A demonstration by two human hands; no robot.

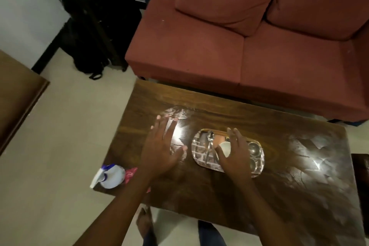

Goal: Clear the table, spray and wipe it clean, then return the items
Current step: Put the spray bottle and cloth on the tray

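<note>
A steel compartment tray point(199, 153) lies in the middle of the dark wooden table point(259, 126). On it are a spoon point(209, 144) and a small white cup point(226, 147). My right hand point(235, 156) hovers over the tray with fingers apart, just beside the cup; whether it touches the cup I cannot tell. My left hand point(161, 148) is spread flat above the bare table, left of the tray, holding nothing. A white spray bottle point(109, 174) with a blue trigger lies on its side at the table's near left corner, beside a pink cloth point(130, 173).
A red sofa point(249, 36) runs along the table's far side. Black luggage point(93, 20) stands by the wall at the back left. A brown wooden piece of furniture point(18, 94) sits at the far left. My feet point(144, 223) are on the tiled floor at the near edge.
</note>
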